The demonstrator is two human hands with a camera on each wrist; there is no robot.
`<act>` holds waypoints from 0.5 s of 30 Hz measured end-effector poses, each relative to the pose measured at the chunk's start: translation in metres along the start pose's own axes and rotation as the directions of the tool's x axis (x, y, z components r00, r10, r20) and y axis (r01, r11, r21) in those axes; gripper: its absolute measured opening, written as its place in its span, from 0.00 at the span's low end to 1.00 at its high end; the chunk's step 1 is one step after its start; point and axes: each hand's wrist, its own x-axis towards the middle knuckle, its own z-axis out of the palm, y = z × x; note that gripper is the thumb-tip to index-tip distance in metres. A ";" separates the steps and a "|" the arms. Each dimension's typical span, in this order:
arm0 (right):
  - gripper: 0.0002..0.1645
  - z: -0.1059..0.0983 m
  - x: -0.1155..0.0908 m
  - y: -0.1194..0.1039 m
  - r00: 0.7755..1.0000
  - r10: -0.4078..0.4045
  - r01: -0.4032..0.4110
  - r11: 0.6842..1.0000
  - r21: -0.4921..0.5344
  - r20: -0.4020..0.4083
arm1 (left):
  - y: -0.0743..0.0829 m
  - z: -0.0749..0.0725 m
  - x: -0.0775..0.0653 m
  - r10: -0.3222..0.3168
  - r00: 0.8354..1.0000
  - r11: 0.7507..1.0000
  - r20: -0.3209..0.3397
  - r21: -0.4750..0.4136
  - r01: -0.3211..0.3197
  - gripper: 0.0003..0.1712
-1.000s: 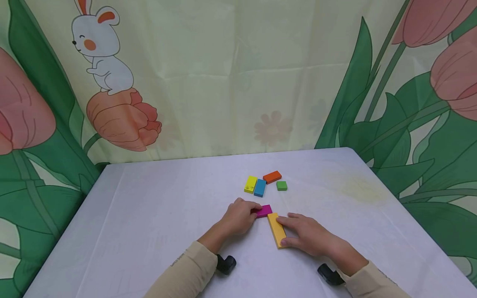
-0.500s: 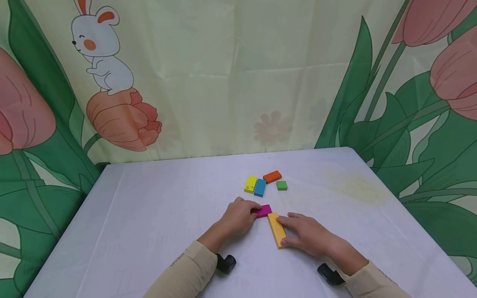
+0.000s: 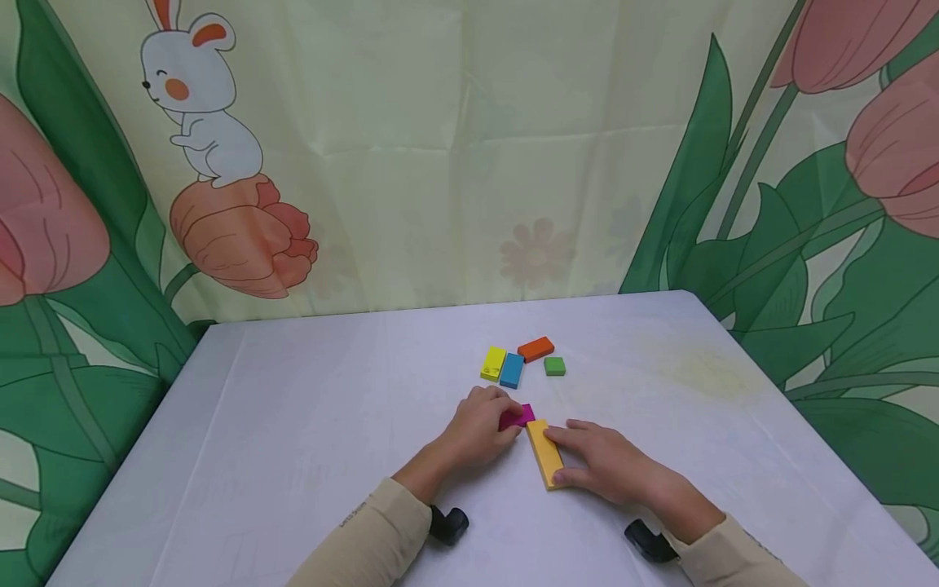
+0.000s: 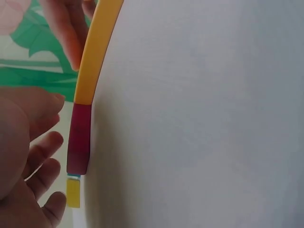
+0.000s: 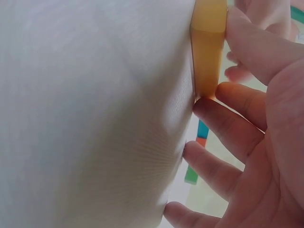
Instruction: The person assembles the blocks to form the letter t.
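Observation:
A magenta block lies flat on the table, its right end at the far end of a long orange-yellow block. Over the magenta block is my left hand, fingers loosely bent. In the left wrist view a small gap shows between the fingertips and the magenta block. My right hand rests against the right side of the orange-yellow block, thumb near its near end and index fingertip near its far end. In the right wrist view thumb and index touch the upper edge of that block.
Beyond the hands lie a yellow block, a blue block, an orange-red block and a small green block. A white cloth covers the table. A printed curtain hangs behind its far edge.
My left hand has shifted slightly right over the magenta block and covers more of it, its thumb now in front of it. The right hand and the blocks look unmoved.

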 end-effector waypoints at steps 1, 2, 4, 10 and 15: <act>0.42 0.000 0.000 0.000 1.000 -0.002 0.002 1.000 -0.001 0.000 | 0.000 0.000 0.000 0.010 1.000 1.000 0.002 0.002 -0.010 0.21; 0.42 0.000 0.000 0.000 1.000 -0.006 0.006 1.000 -0.004 -0.001 | 0.001 0.001 0.000 0.017 1.000 1.000 0.006 0.004 -0.017 0.22; 0.42 0.000 0.000 0.001 1.000 -0.008 0.008 1.000 -0.005 0.000 | 0.002 0.001 -0.001 0.025 1.000 1.000 0.014 0.013 -0.025 0.22; 0.42 0.000 0.001 0.001 1.000 -0.007 0.007 1.000 -0.011 -0.003 | 0.008 0.001 0.000 -0.017 1.000 0.998 0.026 0.067 0.015 0.25; 0.42 0.001 0.001 0.002 1.000 -0.019 0.019 1.000 -0.006 -0.009 | 0.012 0.003 0.001 -0.037 0.999 0.989 0.014 0.144 0.035 0.30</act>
